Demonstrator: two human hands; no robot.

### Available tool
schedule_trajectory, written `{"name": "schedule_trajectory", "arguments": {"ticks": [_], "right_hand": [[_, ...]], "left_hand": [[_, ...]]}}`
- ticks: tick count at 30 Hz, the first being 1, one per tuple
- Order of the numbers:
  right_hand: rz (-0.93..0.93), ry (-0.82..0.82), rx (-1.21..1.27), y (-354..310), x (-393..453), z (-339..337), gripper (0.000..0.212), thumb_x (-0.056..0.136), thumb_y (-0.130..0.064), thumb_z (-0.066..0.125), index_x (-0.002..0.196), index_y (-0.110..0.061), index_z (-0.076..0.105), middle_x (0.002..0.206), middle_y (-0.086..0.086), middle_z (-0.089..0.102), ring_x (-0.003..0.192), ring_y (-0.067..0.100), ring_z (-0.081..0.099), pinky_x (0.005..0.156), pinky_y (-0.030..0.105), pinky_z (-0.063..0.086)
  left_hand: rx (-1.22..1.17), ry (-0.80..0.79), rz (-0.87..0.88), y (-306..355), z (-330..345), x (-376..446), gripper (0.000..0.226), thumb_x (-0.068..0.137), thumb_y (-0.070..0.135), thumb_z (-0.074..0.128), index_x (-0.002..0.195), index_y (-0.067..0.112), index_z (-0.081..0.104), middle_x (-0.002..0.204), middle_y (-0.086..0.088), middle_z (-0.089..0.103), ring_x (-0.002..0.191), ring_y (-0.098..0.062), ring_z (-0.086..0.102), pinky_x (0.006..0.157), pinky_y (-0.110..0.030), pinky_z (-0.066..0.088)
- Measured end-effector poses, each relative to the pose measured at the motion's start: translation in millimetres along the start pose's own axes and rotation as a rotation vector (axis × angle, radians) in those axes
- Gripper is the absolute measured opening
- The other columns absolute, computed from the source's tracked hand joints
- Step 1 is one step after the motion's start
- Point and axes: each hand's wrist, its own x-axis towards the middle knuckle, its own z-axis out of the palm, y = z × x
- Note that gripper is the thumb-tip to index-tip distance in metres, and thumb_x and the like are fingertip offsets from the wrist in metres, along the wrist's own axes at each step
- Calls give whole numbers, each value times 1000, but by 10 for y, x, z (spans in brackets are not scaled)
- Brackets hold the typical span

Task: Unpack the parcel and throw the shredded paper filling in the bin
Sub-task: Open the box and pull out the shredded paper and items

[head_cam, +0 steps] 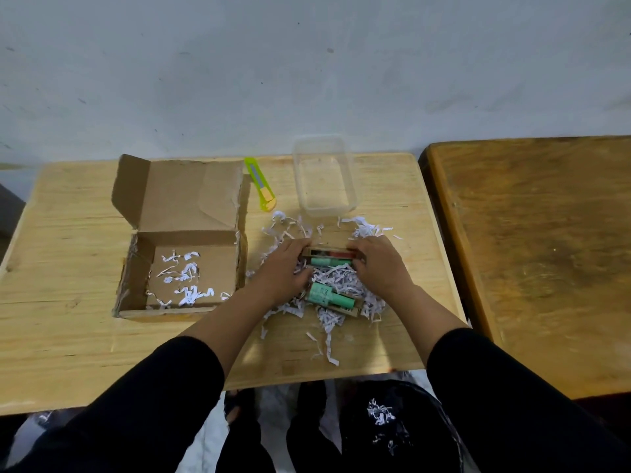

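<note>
White shredded paper [336, 285] lies heaped on the wooden surface [68, 254], right of the open cardboard parcel [181, 240]. Left hand [283, 271] and right hand [377, 264] grip opposite ends of a small pack [329, 257], long axis left-right; fingertips hidden. Another green pack [333, 297] lies nearer.

Two hands [283, 268]; one box [181, 240]; one cutter [260, 184]; one tub [323, 177]; seemingly two packs [333, 297].

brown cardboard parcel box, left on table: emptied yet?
Nearly. The open brown cardboard box holds only a few white paper shreds on its floor; the main shredded pile lies on the table beside it.
</note>
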Motion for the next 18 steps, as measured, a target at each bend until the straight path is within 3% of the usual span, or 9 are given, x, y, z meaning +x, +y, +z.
{"name": "schedule_trajectory", "arguments": {"ticks": [5, 8, 13, 18], "right_hand": [[63, 15, 149, -3, 41, -87, 27, 91, -16, 51, 117, -15, 60, 96, 9, 69, 84, 23, 61, 66, 25, 43], [97, 51, 259, -28, 26, -146, 23, 93, -21, 52, 115, -21, 59, 88, 1, 64, 68, 15, 55, 53, 17, 37], [142, 56, 357, -41, 55, -189, 21, 92, -22, 54, 111, -22, 63, 98, 3, 64, 75, 14, 55, 57, 17, 40], [165, 30, 341, -19, 18, -176, 42, 80, -18, 70, 120, -22, 59, 108, 4, 64, 94, 21, 61, 75, 25, 45]], "left_hand": [[-9, 111, 69, 34, -54, -31, 56, 85, 21, 61, 136, 17, 38, 139, -7, 44, 125, -23, 44, 100, -30, 35], [40, 179, 39, -18, -31, -36, 57, 85, 26, 61, 137, 17, 37, 140, -8, 44, 127, -26, 43, 104, -38, 38], [66, 80, -157, -113, 62, -82, 69, 90, 42, 51, 147, 19, 19, 156, -4, 18, 144, -21, 16, 116, -45, 21], [60, 29, -164, -107, 70, -102, 67, 93, 42, 46, 148, 22, 14, 158, 0, 13, 146, -19, 8, 118, -44, 15]]}}
